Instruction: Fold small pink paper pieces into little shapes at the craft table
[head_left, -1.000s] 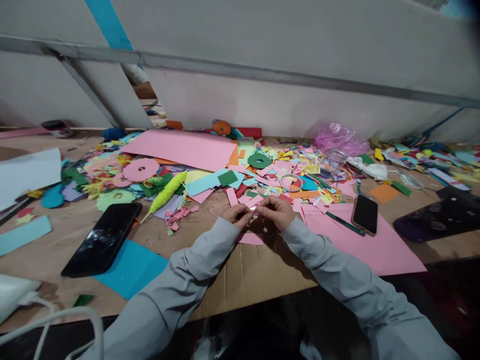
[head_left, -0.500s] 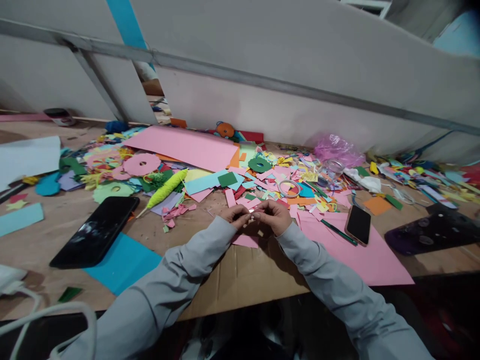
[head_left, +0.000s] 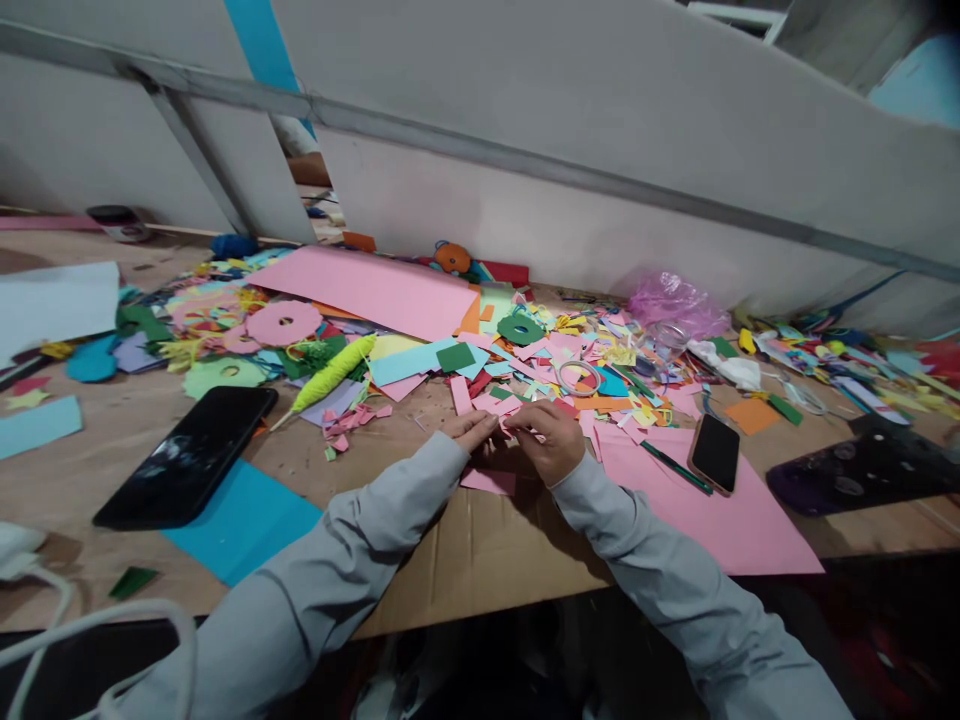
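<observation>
My left hand [head_left: 472,433] and my right hand [head_left: 551,440] are close together over the front of the table, fingertips almost touching. The right thumb and fingers are pinched together. The left fingers are pressed together and point toward the right hand. Whatever lies between the fingertips is too small to make out. Just below the hands a pink paper piece [head_left: 489,483] lies on a brown cardboard sheet [head_left: 465,570]. Pink paper strips [head_left: 460,396] are scattered just beyond the fingertips.
A large black phone [head_left: 191,455] rests partly over blue paper [head_left: 244,520] at left, near a yellow-green yarn spindle [head_left: 330,378]. At right, a smaller phone [head_left: 715,453] and a green pen [head_left: 675,466] lie on pink paper [head_left: 720,530]. Colourful scraps line the back.
The left fingers have straightened and lie flatter. My right hand has shifted slightly, still pinched. The small light pieces seen between and beneath the fingertips no longer show.
</observation>
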